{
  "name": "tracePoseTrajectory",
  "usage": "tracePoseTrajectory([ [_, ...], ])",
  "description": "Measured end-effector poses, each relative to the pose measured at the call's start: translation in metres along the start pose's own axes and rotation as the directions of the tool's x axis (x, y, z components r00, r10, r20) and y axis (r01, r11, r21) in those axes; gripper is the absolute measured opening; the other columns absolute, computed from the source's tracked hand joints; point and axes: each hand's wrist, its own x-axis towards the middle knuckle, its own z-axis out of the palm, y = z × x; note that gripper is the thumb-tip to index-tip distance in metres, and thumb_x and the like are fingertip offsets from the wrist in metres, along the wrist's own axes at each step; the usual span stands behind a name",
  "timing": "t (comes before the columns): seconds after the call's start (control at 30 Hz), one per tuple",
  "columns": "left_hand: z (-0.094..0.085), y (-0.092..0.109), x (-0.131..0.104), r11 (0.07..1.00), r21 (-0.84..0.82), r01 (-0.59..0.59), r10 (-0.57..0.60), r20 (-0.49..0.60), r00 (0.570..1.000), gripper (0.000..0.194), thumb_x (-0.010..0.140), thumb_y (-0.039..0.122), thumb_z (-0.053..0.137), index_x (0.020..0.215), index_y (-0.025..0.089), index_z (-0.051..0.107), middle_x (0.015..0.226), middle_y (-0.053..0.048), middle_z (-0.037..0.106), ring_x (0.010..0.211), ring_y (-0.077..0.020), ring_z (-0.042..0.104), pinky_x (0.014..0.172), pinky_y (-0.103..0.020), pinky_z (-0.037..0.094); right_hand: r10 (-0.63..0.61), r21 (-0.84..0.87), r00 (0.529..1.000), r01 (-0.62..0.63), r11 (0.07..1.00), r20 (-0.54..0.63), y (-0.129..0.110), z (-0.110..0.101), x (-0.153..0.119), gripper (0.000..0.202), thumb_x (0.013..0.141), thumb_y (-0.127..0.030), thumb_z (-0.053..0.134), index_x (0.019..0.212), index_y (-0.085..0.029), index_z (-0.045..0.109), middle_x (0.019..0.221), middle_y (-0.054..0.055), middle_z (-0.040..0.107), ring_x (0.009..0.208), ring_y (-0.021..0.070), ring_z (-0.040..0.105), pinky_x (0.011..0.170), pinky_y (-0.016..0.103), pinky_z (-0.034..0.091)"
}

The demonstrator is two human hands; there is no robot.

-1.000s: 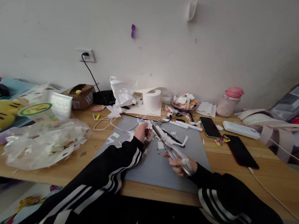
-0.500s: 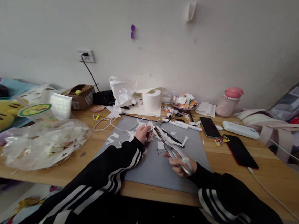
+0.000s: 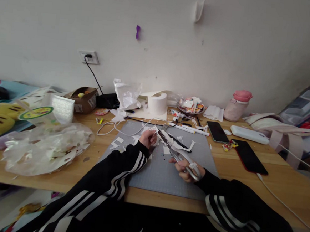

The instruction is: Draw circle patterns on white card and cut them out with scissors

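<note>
Pinched in my left hand [image 3: 148, 137] is a small white paper piece [image 3: 154, 128] with dark outlines, mostly covered by the fingers. My right hand [image 3: 187, 170] grips a pair of scissors [image 3: 177, 154] with grey handles, white wrapping on one of them. The blades point up and left, their tips close beside the paper; I cannot tell whether they touch it. Both hands are over a grey cutting mat [image 3: 163, 181]. White paper scraps [image 3: 166, 150] and a black pen [image 3: 179, 142] lie on the mat around the blades.
Behind the mat are a white paper roll [image 3: 156, 103], a glue gun [image 3: 177, 115], markers [image 3: 195, 129] and a bowl of scraps [image 3: 192, 105]. Two phones [image 3: 251, 156] [image 3: 217, 131] and a pink-lidded bottle [image 3: 236, 106] are at right. A clear plastic bag [image 3: 47, 148] lies left.
My left hand has turned slightly, its fingers curled more, so less of the outlined paper shows. The right hand and scissors have barely moved.
</note>
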Motion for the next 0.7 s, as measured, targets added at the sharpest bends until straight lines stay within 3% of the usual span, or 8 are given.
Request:
tracePoseTrajectory([
  [0.2,-0.0027,-0.0037,0.0021,1.000,-0.022,-0.011,0.011,0.003,1.000,0.024,0.092,0.033,0.055,0.105,0.013,0.058,0.093,-0.004,0.062,0.072,-0.0120,0.060,0.062,-0.027,0.053,0.014,0.000,1.000,-0.014,1.000,0.023,-0.0015,-0.0023,-0.0022,0.042,0.051,-0.051,0.076,0.075,-0.020,0.061,0.051,-0.010,0.034,0.034,-0.0018,0.015,0.041,0.021,0.001],
  [0.43,-0.0030,-0.0056,0.0030,0.999,-0.024,-0.025,0.025,-0.007,1.000,0.023,0.092,0.032,0.055,0.104,0.013,0.058,0.091,-0.003,0.062,0.069,-0.0110,0.060,0.059,-0.025,0.053,-0.041,-0.009,0.999,0.041,0.999,0.010,0.0014,-0.0006,-0.0035,0.037,0.051,-0.034,0.079,0.081,-0.022,0.062,0.051,-0.010,0.035,0.034,-0.0015,0.018,0.041,0.022,0.004],
  [0.7,0.0005,-0.0041,-0.0003,1.000,-0.020,-0.005,0.005,-0.021,1.000,0.024,0.092,0.033,0.055,0.103,0.012,0.058,0.089,-0.003,0.061,0.068,-0.0108,0.059,0.058,-0.025,0.052,-0.049,-0.016,0.999,0.049,0.999,0.019,0.0003,0.0007,-0.0019,0.039,0.048,-0.032,0.080,0.080,-0.022,0.062,0.049,-0.010,0.038,0.031,-0.0013,0.019,0.038,0.022,0.004],
])
